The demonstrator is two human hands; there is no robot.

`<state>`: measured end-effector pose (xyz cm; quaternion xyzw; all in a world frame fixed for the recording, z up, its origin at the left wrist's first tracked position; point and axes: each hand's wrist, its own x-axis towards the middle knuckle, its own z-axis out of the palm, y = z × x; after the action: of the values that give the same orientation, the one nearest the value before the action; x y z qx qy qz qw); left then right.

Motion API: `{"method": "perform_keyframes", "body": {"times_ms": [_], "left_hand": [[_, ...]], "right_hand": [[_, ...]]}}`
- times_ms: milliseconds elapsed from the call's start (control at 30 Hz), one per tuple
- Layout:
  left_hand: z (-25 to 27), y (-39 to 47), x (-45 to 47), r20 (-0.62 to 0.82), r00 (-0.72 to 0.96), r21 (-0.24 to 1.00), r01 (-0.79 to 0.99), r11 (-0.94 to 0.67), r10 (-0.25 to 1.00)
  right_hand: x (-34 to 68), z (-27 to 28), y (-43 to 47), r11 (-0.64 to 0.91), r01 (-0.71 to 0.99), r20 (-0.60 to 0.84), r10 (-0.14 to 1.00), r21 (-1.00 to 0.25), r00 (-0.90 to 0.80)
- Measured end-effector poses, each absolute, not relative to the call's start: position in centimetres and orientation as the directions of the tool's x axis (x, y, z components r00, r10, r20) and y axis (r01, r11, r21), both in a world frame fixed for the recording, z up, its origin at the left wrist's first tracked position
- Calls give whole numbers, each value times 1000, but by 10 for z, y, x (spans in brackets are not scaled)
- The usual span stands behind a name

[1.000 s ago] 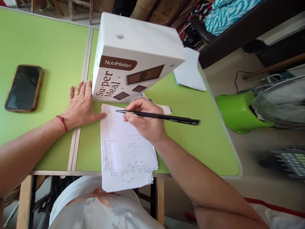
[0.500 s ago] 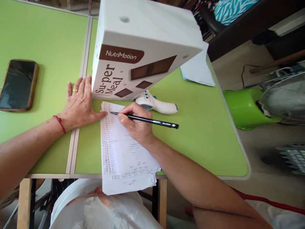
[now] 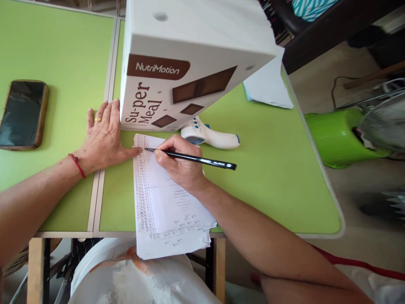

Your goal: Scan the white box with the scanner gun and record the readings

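Note:
My right hand [image 3: 181, 162] grips a black pen [image 3: 202, 160], its tip resting on the upper left part of a white paper sheet [image 3: 164, 198]. Dense handwritten columns run down the sheet's left side, and its lower end hangs over the table edge. My left hand [image 3: 104, 141] lies flat with fingers spread, the thumb touching the paper's left edge near the pen tip. Its fingertips come against the corner of a white "NutriMotion Su-per Meal" box [image 3: 202, 50]. Partly behind my right hand is a white infrared thermometer [image 3: 218, 138] with blue buttons.
A phone in a brown case [image 3: 23, 114] lies on the left of the green table [image 3: 268, 181]. More papers [image 3: 270, 84] sit behind the box at the right. Beyond the table's right edge stands a green bin [image 3: 337, 137]. A white bucket [image 3: 104, 257] is below the front edge.
The camera view has shifted slightly, so the box looks a little larger and the right-hand things sit further right. Both hands keep nearly the same place on the paper.

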<state>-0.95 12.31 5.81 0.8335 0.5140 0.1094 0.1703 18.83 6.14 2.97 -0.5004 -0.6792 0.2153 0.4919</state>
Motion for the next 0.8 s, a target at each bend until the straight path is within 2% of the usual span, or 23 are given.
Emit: {"method": "perform_keyframes", "body": {"times_ms": [267, 533, 800], "left_hand": [[60, 123, -10, -10, 447, 407, 819, -405, 895], [60, 124, -10, 8, 454, 428, 803, -413, 891], [59, 124, -11, 12, 457, 411, 808, -421, 889]], "right_hand": [[188, 31, 62, 424, 444, 465, 885, -789, -19], [188, 31, 60, 345, 479, 412, 910, -807, 38], [187, 32, 62, 394, 456, 443, 896, -798, 3]]}}
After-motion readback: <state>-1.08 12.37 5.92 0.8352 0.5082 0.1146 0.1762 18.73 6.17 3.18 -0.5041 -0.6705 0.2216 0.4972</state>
